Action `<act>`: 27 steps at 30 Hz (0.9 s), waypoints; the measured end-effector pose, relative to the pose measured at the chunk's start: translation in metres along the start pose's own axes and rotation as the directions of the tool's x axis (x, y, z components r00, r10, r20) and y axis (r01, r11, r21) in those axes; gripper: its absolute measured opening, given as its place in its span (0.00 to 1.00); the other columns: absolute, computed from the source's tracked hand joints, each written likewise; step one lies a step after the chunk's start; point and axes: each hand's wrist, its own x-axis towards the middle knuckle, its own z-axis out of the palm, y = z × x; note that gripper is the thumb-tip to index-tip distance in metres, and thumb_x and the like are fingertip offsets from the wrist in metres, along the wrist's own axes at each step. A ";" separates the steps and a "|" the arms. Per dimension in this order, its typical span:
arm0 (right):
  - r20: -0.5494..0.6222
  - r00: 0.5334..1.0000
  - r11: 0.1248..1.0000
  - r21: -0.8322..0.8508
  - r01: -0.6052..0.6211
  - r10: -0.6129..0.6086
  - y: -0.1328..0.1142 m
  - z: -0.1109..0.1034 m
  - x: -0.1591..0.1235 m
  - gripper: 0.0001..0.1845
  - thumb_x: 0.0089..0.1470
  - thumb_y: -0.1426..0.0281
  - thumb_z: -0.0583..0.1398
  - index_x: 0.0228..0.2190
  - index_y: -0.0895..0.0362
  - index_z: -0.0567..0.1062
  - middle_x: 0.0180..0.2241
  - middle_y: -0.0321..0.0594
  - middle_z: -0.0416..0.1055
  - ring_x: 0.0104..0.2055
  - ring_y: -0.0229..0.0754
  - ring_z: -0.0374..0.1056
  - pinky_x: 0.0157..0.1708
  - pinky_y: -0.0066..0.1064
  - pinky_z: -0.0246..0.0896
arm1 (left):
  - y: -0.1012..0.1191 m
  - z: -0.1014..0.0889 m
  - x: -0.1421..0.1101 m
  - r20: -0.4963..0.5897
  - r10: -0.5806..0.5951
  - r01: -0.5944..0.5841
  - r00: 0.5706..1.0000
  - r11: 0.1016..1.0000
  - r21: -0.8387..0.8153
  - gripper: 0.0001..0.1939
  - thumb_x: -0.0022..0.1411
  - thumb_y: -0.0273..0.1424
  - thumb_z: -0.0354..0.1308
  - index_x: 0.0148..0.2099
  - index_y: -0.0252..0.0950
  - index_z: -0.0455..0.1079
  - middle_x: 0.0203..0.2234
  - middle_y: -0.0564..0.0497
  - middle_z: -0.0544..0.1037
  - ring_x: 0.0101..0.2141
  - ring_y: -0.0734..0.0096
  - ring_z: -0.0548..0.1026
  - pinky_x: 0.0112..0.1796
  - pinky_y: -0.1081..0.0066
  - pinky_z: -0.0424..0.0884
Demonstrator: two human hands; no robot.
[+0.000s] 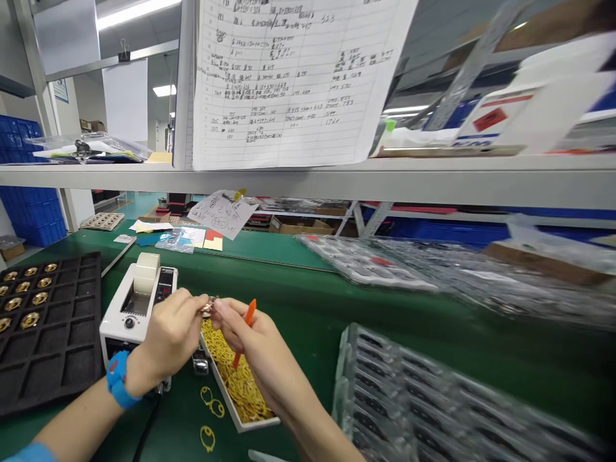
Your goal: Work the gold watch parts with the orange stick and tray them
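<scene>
My left hand, with a blue band on its wrist, pinches a small shiny metal part between thumb and fingers. The fingertips of my right hand meet the same part from the other side, so it is mostly covered. An orange pointed stick is also tucked in my right hand, its tip up. Below the hands stands a white box full of thin yellow rings. Several loose yellow rings lie on the green table to its left.
A white tape dispenser stands left of my hands, beside a black compartment tray with gold-coloured ring parts. Clear plastic trays with dark parts lie at right. A shelf edge crosses above, with handwritten sheets.
</scene>
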 end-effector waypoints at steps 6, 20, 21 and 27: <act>0.102 0.980 0.958 0.216 -0.191 0.173 -0.009 -0.003 -0.006 0.27 0.37 0.48 0.68 0.20 0.58 0.68 0.18 0.28 0.51 0.19 0.28 0.38 0.18 0.25 0.34 | 0.005 0.004 -0.003 -0.033 0.268 -0.252 0.963 0.935 0.250 0.11 0.64 0.19 0.47 0.46 0.22 0.68 0.30 0.41 0.76 0.31 0.66 0.74 0.30 0.71 0.73; -0.106 0.953 0.893 -0.392 0.223 -0.285 -0.005 -0.017 -0.004 0.21 0.51 0.50 0.58 0.23 0.55 0.69 0.21 0.35 0.63 0.21 0.36 0.56 0.21 0.28 0.52 | 0.031 -0.037 -0.026 0.142 -0.164 0.163 0.976 0.986 0.016 0.19 0.64 0.36 0.54 0.54 0.30 0.64 0.43 0.39 0.74 0.43 0.60 0.73 0.42 0.62 0.72; -0.138 0.904 0.803 -0.527 0.279 -0.404 -0.008 -0.022 -0.004 0.19 0.53 0.52 0.57 0.24 0.55 0.69 0.22 0.36 0.65 0.21 0.37 0.58 0.22 0.29 0.54 | 0.035 -0.045 -0.041 0.182 -0.322 0.340 0.929 0.937 -0.082 0.18 0.62 0.37 0.56 0.50 0.31 0.67 0.40 0.41 0.74 0.40 0.62 0.73 0.40 0.64 0.72; 0.033 0.593 0.259 -0.879 0.400 -0.804 -0.010 -0.043 0.002 0.15 0.60 0.60 0.53 0.26 0.55 0.68 0.25 0.38 0.70 0.24 0.39 0.64 0.21 0.28 0.52 | 0.031 -0.066 -0.133 0.435 -0.900 0.869 0.032 -0.190 -0.457 0.28 0.51 0.52 0.60 0.38 0.29 0.71 0.21 0.51 0.69 0.19 0.77 0.66 0.20 0.76 0.58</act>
